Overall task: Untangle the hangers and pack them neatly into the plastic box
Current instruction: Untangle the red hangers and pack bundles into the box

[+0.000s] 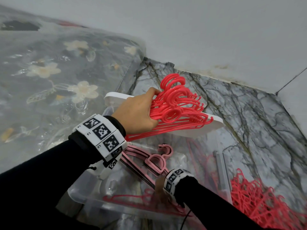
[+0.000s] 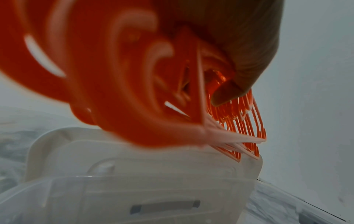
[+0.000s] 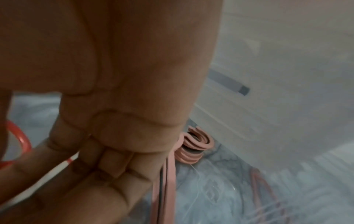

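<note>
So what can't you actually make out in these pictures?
- How many red hangers the left hand grips: they overlap in the head view and blur against the left wrist camera.
- The right hand's fingers: seen through the plastic box wall in the head view.
- What the right hand holds besides the pink hangers: its fist fills the blurred right wrist view.
- The loose red pile: cut off by the frame edge.

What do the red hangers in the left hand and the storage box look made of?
Red hangers: likely moulded plastic, glossy, with thin uniform rods and rounded hooks. Plastic box: clear, slightly frosted plastic; hangers and floor show through its walls. The left hand grips the bundle.
</note>
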Demonstrator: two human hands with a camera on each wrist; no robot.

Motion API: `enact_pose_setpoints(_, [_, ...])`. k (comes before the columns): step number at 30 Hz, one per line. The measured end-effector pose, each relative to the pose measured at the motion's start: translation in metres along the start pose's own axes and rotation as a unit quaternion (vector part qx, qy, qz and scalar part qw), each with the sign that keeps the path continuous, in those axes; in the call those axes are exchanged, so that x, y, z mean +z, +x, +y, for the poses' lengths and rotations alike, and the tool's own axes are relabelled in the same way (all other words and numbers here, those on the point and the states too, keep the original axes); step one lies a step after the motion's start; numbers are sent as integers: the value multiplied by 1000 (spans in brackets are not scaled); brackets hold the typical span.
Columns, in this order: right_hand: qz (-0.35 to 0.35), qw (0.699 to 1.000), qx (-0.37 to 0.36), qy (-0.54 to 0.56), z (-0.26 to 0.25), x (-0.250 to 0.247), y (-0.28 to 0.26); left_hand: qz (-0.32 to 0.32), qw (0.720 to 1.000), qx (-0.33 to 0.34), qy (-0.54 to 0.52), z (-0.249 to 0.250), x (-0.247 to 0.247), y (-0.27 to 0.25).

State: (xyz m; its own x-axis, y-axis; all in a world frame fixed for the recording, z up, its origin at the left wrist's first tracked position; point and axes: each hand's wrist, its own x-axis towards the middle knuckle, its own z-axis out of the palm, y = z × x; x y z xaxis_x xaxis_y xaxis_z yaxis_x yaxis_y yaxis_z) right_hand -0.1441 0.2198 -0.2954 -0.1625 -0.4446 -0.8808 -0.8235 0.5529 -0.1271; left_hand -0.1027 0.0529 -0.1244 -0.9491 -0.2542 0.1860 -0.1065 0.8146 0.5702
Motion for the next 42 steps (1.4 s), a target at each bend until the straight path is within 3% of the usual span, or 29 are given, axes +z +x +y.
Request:
enact_pose_setpoints(3, [14, 998, -66, 21, 11, -17, -7, 5, 1000, 1, -1, -1, -2, 1])
enact_pose_setpoints(6, [110, 987, -108, 42, 10, -46, -32, 21, 1000, -1, -1, -2, -5, 1])
enact_pose_setpoints(11, [236, 967, -90, 20, 10, -73, -85, 54, 998, -18, 14, -2, -11, 0])
enact_pose_setpoints(14, [298, 951, -83, -1, 19, -76, -116, 41, 999, -17, 10, -4, -14, -2])
enact_pose_setpoints(18, [401, 913, -70, -25, 34, -78, -155, 5, 1000, -1, 22, -9, -16, -4])
enact_pose_setpoints(21, [490, 867, -87, -14, 43, -81, -179, -32, 999, 8, 30, -11, -12, -8])
enact_pose_setpoints(24, [552, 829, -92, -9, 48, -84, -192, -30, 999, 29, 28, -10, -6, -11])
enact_pose_setpoints(26, [574, 815, -82, -17, 51, -86, -194, -33, 999, 37, 2, -10, -2, -10])
enact_pose_setpoints(33, [586, 809, -51, -6, 66, -88, -194, -56, 996, 6, -66, -14, 2, -8])
enact_pose_setpoints(42, [571, 819, -48, -14, 62, -87, -196, -98, 979, -40, -176, -7, 2, -9])
